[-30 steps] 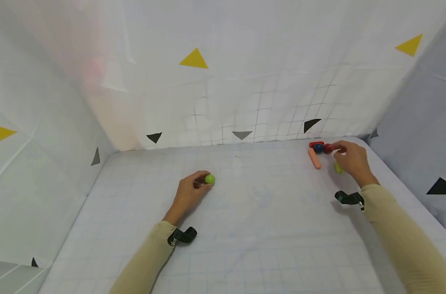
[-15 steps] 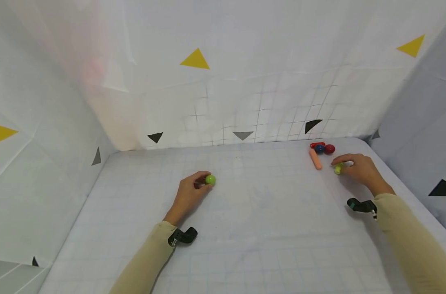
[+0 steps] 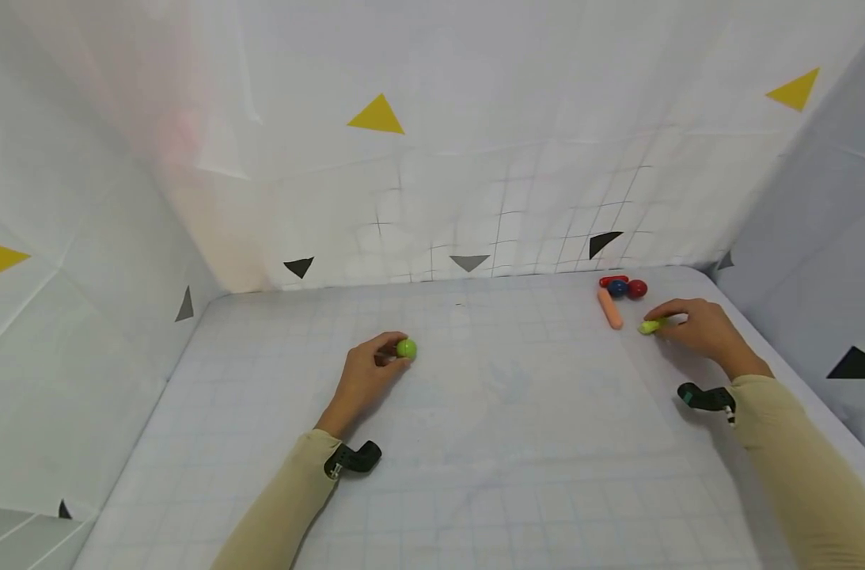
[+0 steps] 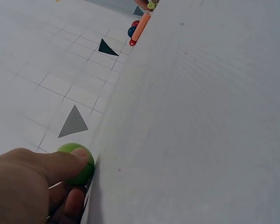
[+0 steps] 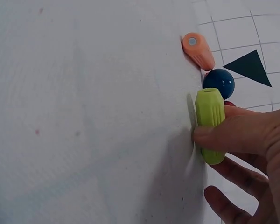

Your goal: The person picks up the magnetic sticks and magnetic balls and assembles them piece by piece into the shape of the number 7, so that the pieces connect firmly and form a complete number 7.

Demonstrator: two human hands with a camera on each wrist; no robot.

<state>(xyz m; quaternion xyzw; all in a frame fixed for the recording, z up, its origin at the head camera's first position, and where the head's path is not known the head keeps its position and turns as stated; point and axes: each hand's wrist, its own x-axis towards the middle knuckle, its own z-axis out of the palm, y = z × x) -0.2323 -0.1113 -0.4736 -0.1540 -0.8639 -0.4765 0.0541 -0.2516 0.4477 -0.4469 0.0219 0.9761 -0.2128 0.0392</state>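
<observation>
Fingers of the left hand [image 3: 364, 378] are curled round a green ball [image 3: 407, 348], left of centre on the white surface [image 3: 503, 443]; near the far right corner, a lime piece [image 5: 210, 109] is pinched by the right hand [image 3: 701, 330]. Its far edge is backed by a triangle-marked wall [image 3: 546, 87].

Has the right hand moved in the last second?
Yes: in the head view, the right hand has moved down and slightly rightward, away from the rightmost black triangle on the back wall.

Broad passage lies between the green ball [image 3: 407, 348] and orange stick [image 3: 609, 309]; the blue ball [image 3: 618, 289] obstructs the stick's far end.
</observation>
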